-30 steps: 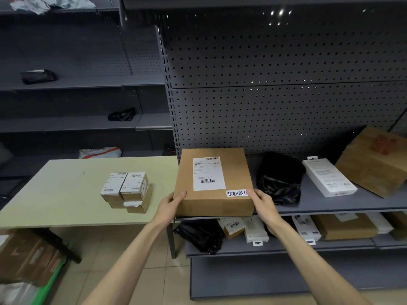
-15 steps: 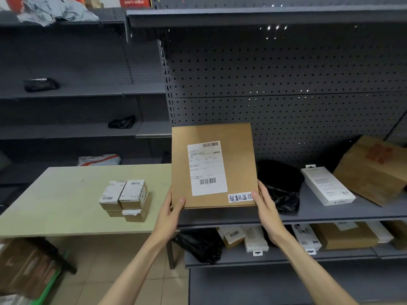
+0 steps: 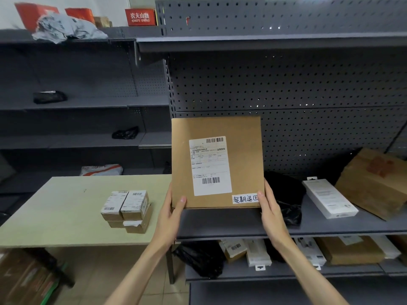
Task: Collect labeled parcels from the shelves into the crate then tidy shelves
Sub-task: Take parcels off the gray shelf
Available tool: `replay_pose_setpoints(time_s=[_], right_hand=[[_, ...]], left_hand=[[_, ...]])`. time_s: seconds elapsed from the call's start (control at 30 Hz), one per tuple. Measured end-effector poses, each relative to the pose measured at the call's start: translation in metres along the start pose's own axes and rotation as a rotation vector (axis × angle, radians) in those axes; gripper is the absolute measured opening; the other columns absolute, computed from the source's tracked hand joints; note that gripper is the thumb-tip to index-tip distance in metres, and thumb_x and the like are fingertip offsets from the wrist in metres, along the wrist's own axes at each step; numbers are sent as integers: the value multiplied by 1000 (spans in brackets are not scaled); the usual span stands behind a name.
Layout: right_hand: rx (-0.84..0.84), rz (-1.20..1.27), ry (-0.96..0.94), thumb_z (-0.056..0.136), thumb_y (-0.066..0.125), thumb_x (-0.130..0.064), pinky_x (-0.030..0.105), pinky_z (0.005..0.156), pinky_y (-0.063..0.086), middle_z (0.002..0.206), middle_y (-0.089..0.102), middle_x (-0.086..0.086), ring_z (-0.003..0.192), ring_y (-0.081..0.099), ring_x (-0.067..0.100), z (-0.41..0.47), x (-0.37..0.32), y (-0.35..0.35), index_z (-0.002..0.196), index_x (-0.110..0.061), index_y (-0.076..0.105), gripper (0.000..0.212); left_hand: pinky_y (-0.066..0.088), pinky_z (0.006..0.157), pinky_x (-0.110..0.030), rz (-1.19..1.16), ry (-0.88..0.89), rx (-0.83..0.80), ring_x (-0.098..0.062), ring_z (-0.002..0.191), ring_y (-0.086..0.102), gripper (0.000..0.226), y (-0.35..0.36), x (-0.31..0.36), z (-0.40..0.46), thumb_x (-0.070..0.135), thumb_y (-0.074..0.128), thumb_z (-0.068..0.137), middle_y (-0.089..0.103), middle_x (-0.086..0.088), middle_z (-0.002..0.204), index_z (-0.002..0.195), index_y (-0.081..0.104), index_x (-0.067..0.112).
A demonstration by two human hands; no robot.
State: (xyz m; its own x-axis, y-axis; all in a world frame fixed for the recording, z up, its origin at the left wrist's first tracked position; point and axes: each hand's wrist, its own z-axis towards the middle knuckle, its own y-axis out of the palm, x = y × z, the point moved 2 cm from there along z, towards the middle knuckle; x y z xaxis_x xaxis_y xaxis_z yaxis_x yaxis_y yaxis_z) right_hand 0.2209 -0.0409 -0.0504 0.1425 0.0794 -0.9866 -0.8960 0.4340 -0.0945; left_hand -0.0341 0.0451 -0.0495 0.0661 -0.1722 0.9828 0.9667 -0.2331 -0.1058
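Above the front edge of the grey metal shelf [image 3: 330, 225], near its left end, a flat square cardboard parcel [image 3: 217, 161] is held upright with its face toward the camera. It is gripped at its two lower corners: the left hand [image 3: 170, 216] is wrapped round the lower left corner with the thumb on the face, and the right hand [image 3: 272, 213] is closed on the lower right corner, its thumb laid beside a small handwritten sticker [image 3: 245, 198]. A white printed shipping label [image 3: 210, 165] with two barcodes is stuck across the middle. The parcel appears to be lifted clear of the shelf, though contact along its bottom edge cannot be ruled out. For the step in hand, both labels should be read while the box is kept square to the eyes, and both grips should be kept firm, since smooth kraft board can slip when held only by its corners. No crate can be identified with certainty, so the parcel's destination should be confirmed before it is carried away. A crumpled glossy black plastic bag [image 3: 286, 201] lies just beside the parcel on the shelf, and a slim white retail box [image 3: 329, 199] rests further right.
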Motion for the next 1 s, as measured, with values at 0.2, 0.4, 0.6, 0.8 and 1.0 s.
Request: replay_pose_setpoints(time_s=[0.2,0.4,0.6,0.8,1.0], right_hand=[[17,3,-14,103,36,-43,18,110,25,143,40,-36,133,33,-16,-3,-2,3,152,-41,27,50],[33,9,-20,103,37,-43,20,111,25,144,40,-35,133,34,-16,-2,-5,4,152,-40,28,50],[82,2,-39,104,39,-37,21,110,31,139,46,-35,129,38,-17,1,-14,-7,149,-41,33,46],[232,-20,-73,102,46,-36,-2,90,36,132,50,-34,119,45,-21,-4,-34,-52,148,-36,37,47],[413,-24,-91,96,53,-39,19,106,39,142,54,-14,130,48,-1,-37,-50,-131,150,-28,38,57]], left_hand=[[37,95,1,-11,15,3,18,125,46,54,-3,-1,0,28,50,104,51,26,142,154,33,30],[39,92,1,-15,26,24,19,121,49,56,-5,2,2,31,54,101,52,25,140,154,36,28],[41,84,2,-15,47,43,22,112,52,53,2,14,16,29,61,99,57,23,133,149,43,28],[45,95,-6,-72,81,-119,13,119,55,60,41,35,47,27,65,95,58,22,135,151,42,29],[42,91,-1,-115,143,-338,16,116,55,63,120,57,61,30,70,88,59,25,129,146,47,25]])
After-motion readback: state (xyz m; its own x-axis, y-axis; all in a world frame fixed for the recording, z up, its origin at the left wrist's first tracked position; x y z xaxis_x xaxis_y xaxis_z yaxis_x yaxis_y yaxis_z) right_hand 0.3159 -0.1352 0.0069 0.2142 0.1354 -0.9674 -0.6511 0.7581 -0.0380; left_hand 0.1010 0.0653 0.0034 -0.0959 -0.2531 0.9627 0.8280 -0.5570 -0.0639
